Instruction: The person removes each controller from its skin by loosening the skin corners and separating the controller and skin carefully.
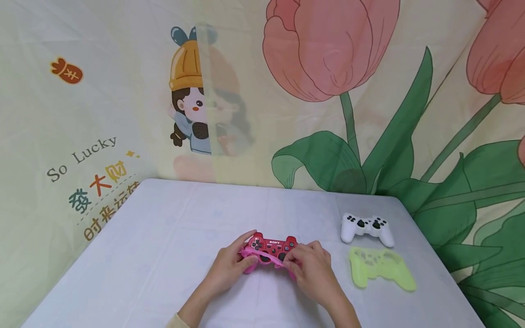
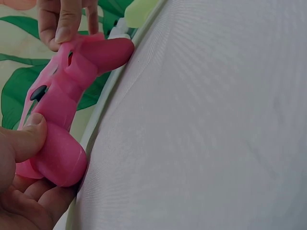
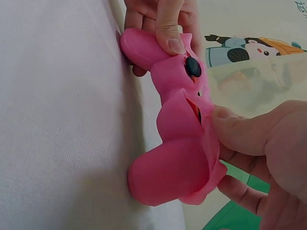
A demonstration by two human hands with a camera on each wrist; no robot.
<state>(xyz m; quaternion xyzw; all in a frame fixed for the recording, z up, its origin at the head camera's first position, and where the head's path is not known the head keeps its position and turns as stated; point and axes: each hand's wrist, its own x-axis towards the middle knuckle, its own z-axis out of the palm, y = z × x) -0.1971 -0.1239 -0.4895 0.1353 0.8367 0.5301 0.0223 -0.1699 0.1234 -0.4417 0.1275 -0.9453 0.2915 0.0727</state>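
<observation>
Red controller: near the front middle of the desk, held between both hands, "SONY" lettering on its top face, dark buttons and sticks visible.
Pink silicone cover: partly on the red controller; covers both handles and the near edge, far top face of the controller bare in the head view. A strip of it runs across the front face.
Cover, wrist views: pink skin wraps the handles; both handle tips touch the desk cloth. One dark stick shows through a cutout.
Left hand: grip clenched on the left handle, thumb pressed on the pink cover, other fingers curled underneath.
Left thumb: lies on the cover just above the handle bulb.
Right hand: grip pinching the cover's edge at the right side of the controller, thumb on the skin's lip, fingers behind.
White controller: lies flat on the desk, to the right of the hands, well apart from them, nearer the far edge.
Yellow-green cover: empty silicone skin, flat on the desk just in front of the white controller, not touching it.
Desk: covered in a pale cloth.
Backdrop: printed sheet with large pink tulips, green leaves, a cartoon child in a yellow hat, "So Lucky" text.
</observation>
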